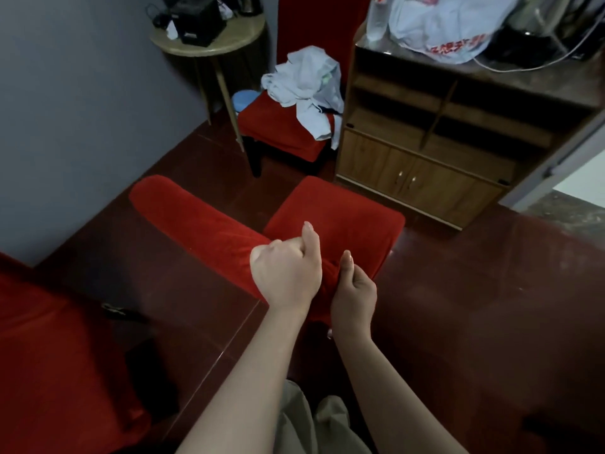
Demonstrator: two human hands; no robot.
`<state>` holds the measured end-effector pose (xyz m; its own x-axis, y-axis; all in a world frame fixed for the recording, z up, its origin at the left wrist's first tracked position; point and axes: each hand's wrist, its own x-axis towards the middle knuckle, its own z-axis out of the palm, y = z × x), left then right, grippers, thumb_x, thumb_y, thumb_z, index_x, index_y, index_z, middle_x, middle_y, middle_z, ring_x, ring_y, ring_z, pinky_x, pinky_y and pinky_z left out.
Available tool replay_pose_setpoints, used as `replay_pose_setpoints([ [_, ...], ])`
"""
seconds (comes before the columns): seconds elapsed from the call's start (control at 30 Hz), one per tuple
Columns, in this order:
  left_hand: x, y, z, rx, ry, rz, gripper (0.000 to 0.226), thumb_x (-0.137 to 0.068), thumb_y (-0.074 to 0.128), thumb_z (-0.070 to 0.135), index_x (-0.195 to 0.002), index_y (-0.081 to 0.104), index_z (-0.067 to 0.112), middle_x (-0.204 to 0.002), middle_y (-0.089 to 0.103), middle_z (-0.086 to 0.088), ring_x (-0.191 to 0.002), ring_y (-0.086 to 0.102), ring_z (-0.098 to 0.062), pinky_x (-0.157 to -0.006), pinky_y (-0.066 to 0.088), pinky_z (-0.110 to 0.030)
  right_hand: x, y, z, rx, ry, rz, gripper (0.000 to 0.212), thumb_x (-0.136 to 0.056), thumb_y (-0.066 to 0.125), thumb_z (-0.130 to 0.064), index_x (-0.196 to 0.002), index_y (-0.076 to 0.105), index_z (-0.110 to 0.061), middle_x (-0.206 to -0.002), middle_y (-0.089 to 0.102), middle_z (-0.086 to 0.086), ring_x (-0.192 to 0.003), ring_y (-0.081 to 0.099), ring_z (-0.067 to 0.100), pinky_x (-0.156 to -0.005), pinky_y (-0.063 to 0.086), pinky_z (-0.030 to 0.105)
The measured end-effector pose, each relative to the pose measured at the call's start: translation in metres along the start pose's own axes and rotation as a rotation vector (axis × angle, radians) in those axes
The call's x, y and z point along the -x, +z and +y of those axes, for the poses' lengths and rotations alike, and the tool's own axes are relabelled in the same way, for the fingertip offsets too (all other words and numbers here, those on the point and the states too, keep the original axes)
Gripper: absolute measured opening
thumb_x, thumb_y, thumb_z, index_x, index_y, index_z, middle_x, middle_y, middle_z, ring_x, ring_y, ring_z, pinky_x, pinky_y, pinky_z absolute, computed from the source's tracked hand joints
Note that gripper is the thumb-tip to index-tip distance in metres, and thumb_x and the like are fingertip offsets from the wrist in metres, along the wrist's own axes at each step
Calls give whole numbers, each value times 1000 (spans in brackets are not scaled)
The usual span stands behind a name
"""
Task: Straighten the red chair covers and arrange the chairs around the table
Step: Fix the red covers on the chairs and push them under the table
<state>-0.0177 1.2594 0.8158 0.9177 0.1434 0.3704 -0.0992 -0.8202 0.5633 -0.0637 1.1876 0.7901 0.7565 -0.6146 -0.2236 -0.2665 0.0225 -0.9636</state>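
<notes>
- Writing: red print on the white plastic bag [448, 24], atop the wooden cabinet [425, 178] at 1 o'clock; too blurred to read.
- Red chair cover [203, 221]: fitted over the nearest chair, frame centre. The covered backrest top runs from 10 o'clock down to both grips; the covered seat [343, 214] lies just beyond them, at their 12 o'clock.
- Left grip [284, 273]: fingers curled round the near end of the covered backrest, thumb raised; holding the red cloth.
- Right grip [353, 293]: just beside the left, at its 3 o'clock; fingers pinching the same end of the cloth from the opposite side.
- Second red-covered chair [278, 129]: 12 o'clock, carrying a heap of pale cloth [307, 83].
- Round counter [209, 49]: 11 o'clock, bearing a black box [196, 21].
- Further red cloth [49, 355]: 8 o'clock, at the frame edge.
- Floor [491, 306]: dark red tiles.
</notes>
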Motion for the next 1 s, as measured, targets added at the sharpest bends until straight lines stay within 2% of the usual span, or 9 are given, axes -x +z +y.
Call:
replay_pose_setpoints([
  [0.17, 30, 9, 2, -87, 53, 19, 61, -99, 47, 33, -44, 62, 14, -37, 49, 2, -41, 45, -16, -69, 42, -33, 12, -16, 24, -16, 70, 61, 54, -102, 46, -37, -52, 41, -18, -46, 41, -9, -49, 36, 10, -55, 34, 37],
  [0.3, 28, 9, -1, -114, 31, -53, 62, -101, 43, 36, -47, 63, 14, -40, 50, 1, -45, 38, -14, -74, 42, -37, 11, -16, 23, 33, 45, 5, 54, -102, 47, -38, -53, 36, -19, -47, 36, -11, -48, 32, 8, -52, 30, 33],
  [0.53, 29, 5, -6, -102, 82, -113, 62, -103, 39, 40, -46, 55, 23, -42, 47, 7, -49, 47, -14, -83, 42, -39, 1, -35, 27, 172, -18, -154, 52, -101, 50, -37, -54, 35, -20, -44, 33, -13, -46, 30, 5, -51, 27, 28],
  [0.6, 25, -2, -7, -82, 63, -217, 63, -103, 38, 47, -44, 42, 25, -40, 43, 9, -50, 49, -12, -84, 44, -40, -3, -39, 23, 213, -10, -206, 51, -100, 50, -39, -54, 39, -18, -44, 36, -13, -45, 33, 5, -50, 30, 28],
  [0.67, 2, -10, -8, 13, -56, -458, 73, -98, 30, 62, -45, 55, 20, -46, 58, 9, -55, 57, -9, -84, 46, -38, -15, -44, 9, 272, -31, -277, 47, -99, 50, -40, -62, 58, -14, -53, 53, -16, -49, 48, 4, -53, 42, 28],
  [0.77, -46, -33, -12, 206, -155, -863, 68, -96, 35, 65, -58, 72, 22, -63, 72, 7, -66, 70, -8, -92, 51, -38, -39, -53, -31, 391, -138, -376, 33, -98, 51, -39, -85, 73, -17, -84, 73, -9, -81, 67, 7, -81, 54, 32],
  [0.83, -72, -46, -10, 83, -24, -943, 64, -94, 41, 65, -63, 74, 21, -66, 73, 7, -66, 70, -5, -89, 53, -36, -53, -62, -59, 490, -236, -372, 30, -97, 53, -39, -88, 71, -17, -84, 72, -7, -86, 66, 13, -85, 52, 39],
  [0.9, -90, -55, -3, -33, 90, -951, 62, -93, 41, 69, -66, 74, 24, -66, 72, 12, -64, 68, 1, -78, 52, -30, -62, -74, -83, 536, -277, -349, 24, -96, 55, -41, -89, 69, -23, -84, 70, -11, -86, 64, 10, -84, 50, 33],
  [1.0, -105, -66, 7, 18, 114, -1002, 58, -93, 42, 68, -69, 74, 25, -70, 73, 13, -67, 68, 2, -72, 47, -23, -68, -91, -109, 552, -287, -352, 19, -94, 57, -40, -98, 69, -27, -92, 69, -14, -90, 62, 4, -82, 47, 25],
])
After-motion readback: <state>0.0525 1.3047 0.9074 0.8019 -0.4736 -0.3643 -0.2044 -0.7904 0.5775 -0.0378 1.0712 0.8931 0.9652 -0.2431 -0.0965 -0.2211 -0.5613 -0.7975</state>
